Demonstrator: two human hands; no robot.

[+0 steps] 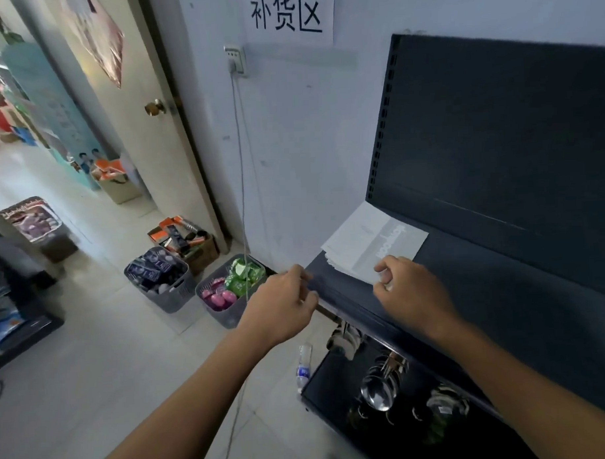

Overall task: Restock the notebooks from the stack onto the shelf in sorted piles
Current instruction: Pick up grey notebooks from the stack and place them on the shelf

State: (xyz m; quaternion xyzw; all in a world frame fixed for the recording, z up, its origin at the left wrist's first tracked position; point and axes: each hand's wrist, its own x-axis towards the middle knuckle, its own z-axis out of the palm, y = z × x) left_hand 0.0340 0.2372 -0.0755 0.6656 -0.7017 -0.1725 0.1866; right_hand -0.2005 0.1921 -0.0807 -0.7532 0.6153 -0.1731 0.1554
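A stack of thin white and grey notebooks (370,239) lies flat at the left end of the dark shelf (502,291), against the back panel. My right hand (411,289) is at the stack's near corner, with its thumb and curled fingers pinching the edge of the top notebooks. My left hand (285,303) hovers at the shelf's front left corner, a little left of the stack. Its fingers are curled and nothing shows in them.
A lower shelf (334,382) holds metal ladles and cups (378,391). A water bottle (304,365) stands beside it on the floor. Grey baskets of goods (227,290) and a cardboard box (188,240) sit by the wall. A cable (242,183) hangs from the socket. A door stands open at left.
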